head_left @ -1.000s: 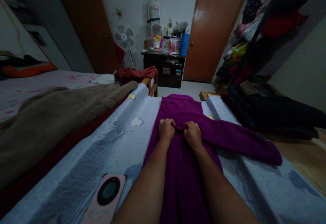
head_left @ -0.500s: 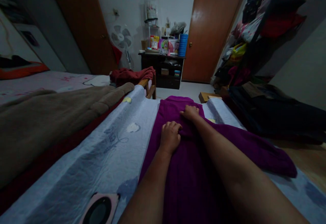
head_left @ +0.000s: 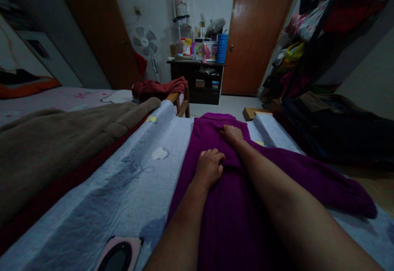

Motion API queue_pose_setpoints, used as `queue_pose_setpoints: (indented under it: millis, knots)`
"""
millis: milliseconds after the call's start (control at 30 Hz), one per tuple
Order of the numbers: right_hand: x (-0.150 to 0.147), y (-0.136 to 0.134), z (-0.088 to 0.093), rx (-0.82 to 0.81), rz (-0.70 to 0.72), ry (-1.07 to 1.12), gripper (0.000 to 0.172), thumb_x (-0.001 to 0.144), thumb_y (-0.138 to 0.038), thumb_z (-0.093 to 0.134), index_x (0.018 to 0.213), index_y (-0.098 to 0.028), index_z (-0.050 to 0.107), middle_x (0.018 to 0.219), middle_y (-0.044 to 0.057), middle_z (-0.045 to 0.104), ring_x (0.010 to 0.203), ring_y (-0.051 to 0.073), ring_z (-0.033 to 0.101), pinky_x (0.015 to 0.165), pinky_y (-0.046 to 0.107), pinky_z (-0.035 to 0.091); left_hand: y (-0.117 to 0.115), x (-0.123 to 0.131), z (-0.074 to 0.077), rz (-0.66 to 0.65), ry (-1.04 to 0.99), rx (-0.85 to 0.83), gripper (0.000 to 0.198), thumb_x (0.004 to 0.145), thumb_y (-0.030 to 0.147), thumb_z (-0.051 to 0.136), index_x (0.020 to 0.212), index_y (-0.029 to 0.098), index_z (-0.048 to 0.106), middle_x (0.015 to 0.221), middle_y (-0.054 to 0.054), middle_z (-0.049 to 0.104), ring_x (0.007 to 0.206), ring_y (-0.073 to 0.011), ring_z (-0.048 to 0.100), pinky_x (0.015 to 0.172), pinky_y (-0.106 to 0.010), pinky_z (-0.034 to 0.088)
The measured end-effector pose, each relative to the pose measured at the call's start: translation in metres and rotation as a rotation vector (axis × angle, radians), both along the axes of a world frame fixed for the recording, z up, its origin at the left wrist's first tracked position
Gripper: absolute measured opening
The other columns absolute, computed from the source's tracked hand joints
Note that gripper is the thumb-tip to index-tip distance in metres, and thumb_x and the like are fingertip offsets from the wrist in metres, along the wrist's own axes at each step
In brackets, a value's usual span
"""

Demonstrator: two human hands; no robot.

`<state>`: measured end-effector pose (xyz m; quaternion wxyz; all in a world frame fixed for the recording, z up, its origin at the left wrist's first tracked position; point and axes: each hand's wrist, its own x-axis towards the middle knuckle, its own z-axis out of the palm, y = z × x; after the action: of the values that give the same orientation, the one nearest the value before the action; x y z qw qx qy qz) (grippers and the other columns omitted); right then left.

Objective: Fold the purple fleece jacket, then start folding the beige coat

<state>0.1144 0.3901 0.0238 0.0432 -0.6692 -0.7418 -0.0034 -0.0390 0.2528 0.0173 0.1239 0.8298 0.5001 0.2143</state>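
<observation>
A: What lies before us?
B: We see a purple long-sleeved garment (head_left: 227, 209) spread over a pale blue quilt (head_left: 166, 176), running from the bottom centre of the frame up to its collar (head_left: 218, 116) near mid-height. One sleeve (head_left: 332, 182) stretches toward the right edge; we find no second sleeve in sight.

A: And the hands?
B: Both rest on the cloth, apart from each other. The left hand (head_left: 210, 167), just below centre, has its fingers curled inward; the right hand (head_left: 233, 134) lies higher and slightly right, fingers toward the left. (The light is dim, so we cannot tell whether either one pinches the fabric.)

A: What could go wrong?
B: We would worry about creases: uneven pressure could bunch the cloth, and a fold (head_left: 235, 165) shows just beside the left hand. The right forearm (head_left: 286, 197) runs close along the sleeve, so an outward sweep might drag it crooked. The collar sits at the quilt's far edge, where a hard push could send it over.

A: Anything else at risk?
B: Perhaps the pink phone (head_left: 135, 246) at the lower left, near the left forearm (head_left: 186, 221); a tug on the quilt could shift it.
</observation>
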Motion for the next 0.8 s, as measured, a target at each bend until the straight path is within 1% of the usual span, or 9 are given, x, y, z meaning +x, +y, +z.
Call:
queue_pose_setpoints:
  millis: [100,233,367,467,567,667,800]
  knots:
    - [0.001,0.0,-0.001,-0.015,-0.017,0.01,0.036,0.096,-0.045,0.047,0.115,-0.017,0.06,0.112,0.014,0.069,0.103,0.026,0.065,0.082,0.032,0.045,0.0,0.0,0.0,0.016,0.001,0.008,0.023,0.078,0.011,0.058,0.095,0.025,0.065,0.101,-0.002,0.062,0.098,-0.0215,0.053,0.086,-0.038,0.039]
    - [0.015,-0.001,0.009,-0.034,-0.059,0.062,0.046,0.093,-0.051,0.048,0.12,-0.014,0.056,0.112,0.016,0.069,0.102,0.027,0.065,0.08,0.031,0.045,-0.003,0.005,0.003,0.03,-0.001,0.023,0.023,0.078,0.015,0.063,0.099,0.025,0.062,0.106,-0.003,0.06,0.103,-0.0223,0.051,0.089,-0.038,0.039]
    - [0.033,-0.009,0.015,-0.089,-0.099,0.04,0.057,0.092,-0.059,0.043,0.115,-0.011,0.062,0.113,0.02,0.067,0.105,0.029,0.064,0.083,0.033,0.045,-0.005,0.012,0.006,-0.014,0.01,0.039,0.019,0.081,0.022,0.066,0.099,0.025,0.062,0.105,-0.003,0.061,0.102,-0.0218,0.052,0.09,-0.037,0.039]
    - [0.04,-0.017,0.013,-0.12,-0.045,0.011,0.05,0.094,-0.055,0.044,0.109,-0.013,0.066,0.113,0.019,0.068,0.105,0.028,0.064,0.084,0.032,0.044,-0.005,0.015,0.004,-0.048,0.031,0.056,0.013,0.085,0.024,0.063,0.098,0.026,0.065,0.1,-0.003,0.063,0.097,-0.0214,0.054,0.086,-0.037,0.04]
    - [0.042,-0.022,0.009,-0.047,-0.008,-0.007,0.042,0.096,-0.05,0.043,0.108,-0.017,0.066,0.111,0.015,0.069,0.104,0.026,0.064,0.083,0.031,0.044,-0.004,0.015,0.001,-0.062,0.036,0.069,0.016,0.089,0.025,0.058,0.101,0.028,0.067,0.098,-0.002,0.064,0.093,-0.0212,0.055,0.083,-0.036,0.04]
    - [0.043,-0.024,0.003,0.02,-0.06,-0.004,0.044,0.097,-0.052,0.039,0.112,-0.018,0.063,0.109,0.015,0.069,0.103,0.025,0.064,0.083,0.031,0.044,-0.003,0.015,-0.002,-0.063,0.058,0.069,0.019,0.092,0.025,0.053,0.103,0.029,0.068,0.096,-0.002,0.064,0.092,-0.0214,0.055,0.081,-0.036,0.04]
    - [0.044,-0.022,-0.004,0.012,-0.104,0.031,0.044,0.097,-0.054,0.039,0.111,-0.019,0.062,0.108,0.013,0.07,0.101,0.024,0.064,0.081,0.029,0.043,-0.004,0.016,-0.001,-0.064,0.12,0.068,0.019,0.092,0.024,0.051,0.099,0.027,0.068,0.096,-0.003,0.064,0.092,-0.0218,0.054,0.081,-0.036,0.04]
